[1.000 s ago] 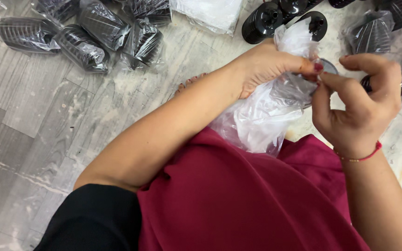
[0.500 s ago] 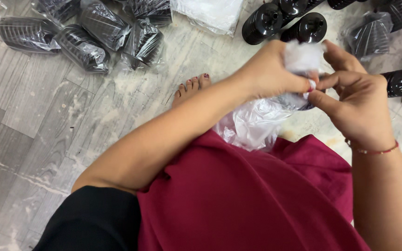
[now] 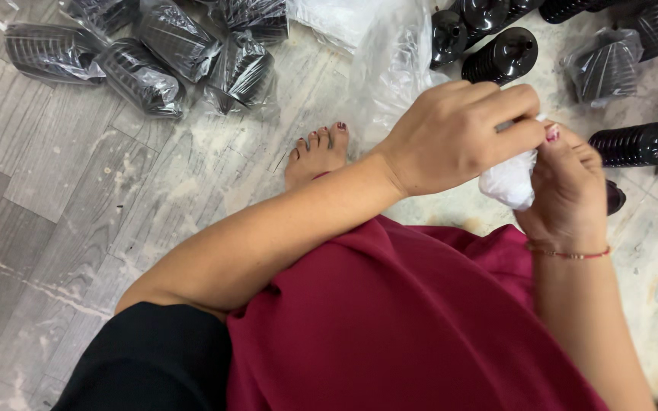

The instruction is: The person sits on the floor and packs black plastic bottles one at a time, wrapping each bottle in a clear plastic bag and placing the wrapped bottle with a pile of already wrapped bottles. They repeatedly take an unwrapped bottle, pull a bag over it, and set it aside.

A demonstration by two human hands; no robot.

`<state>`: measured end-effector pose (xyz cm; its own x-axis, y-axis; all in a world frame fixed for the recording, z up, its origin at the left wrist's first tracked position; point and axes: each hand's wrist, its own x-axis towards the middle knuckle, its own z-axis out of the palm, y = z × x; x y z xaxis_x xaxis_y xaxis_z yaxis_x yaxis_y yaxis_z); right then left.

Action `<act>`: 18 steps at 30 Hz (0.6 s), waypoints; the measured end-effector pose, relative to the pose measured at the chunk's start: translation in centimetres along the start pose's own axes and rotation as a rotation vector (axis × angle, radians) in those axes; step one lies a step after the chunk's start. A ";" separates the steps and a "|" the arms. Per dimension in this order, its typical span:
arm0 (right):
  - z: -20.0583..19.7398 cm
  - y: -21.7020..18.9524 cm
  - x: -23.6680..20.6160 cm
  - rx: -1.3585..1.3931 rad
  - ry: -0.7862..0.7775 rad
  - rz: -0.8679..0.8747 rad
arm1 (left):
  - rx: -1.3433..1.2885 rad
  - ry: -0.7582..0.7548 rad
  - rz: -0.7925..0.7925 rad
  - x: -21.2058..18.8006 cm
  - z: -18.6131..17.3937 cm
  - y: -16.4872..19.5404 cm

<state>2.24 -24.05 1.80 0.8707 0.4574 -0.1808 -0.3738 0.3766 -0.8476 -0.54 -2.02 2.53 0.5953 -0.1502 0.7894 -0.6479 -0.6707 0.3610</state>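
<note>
Grey wood-look plank floor (image 3: 78,175), dusty, w/ bagged black ribbed parts (image 3: 146,76) top left, bare black ones (image 3: 500,57) top right. Left hand (image 3: 451,133) & right hand (image 3: 569,190) both pinched shut on small white plastic bag (image 3: 510,181) above lap.

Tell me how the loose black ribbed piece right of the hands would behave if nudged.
The ribbed piece lies on its side on the floor, and its body looks round, so it would probably roll. Its glossy black surface suggests hard plastic: likely stiff, fairly light, and somewhat slippery. The narrow tip might make it curve rather than roll straight.
</note>
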 end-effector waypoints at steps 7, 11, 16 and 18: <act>1.0 0.6 0.4 0.230 0.059 0.089 | -0.029 -0.013 -0.033 -0.9 0.1 -0.3; 1.6 0.0 0.7 0.109 0.189 -0.021 | -0.016 -0.005 -0.059 -1.0 0.0 -0.1; 0.4 0.3 2.1 -0.025 0.501 -0.258 | 0.085 -0.020 -0.037 -0.7 0.5 -0.4; 0.1 1.0 2.5 -0.069 0.496 -0.294 | 0.068 -0.039 -0.066 -0.9 0.6 -0.6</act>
<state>4.05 -22.41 0.56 0.9867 -0.0971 -0.1305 -0.0860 0.3699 -0.9251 -0.36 -1.89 1.32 0.6548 -0.1315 0.7443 -0.5734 -0.7280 0.3759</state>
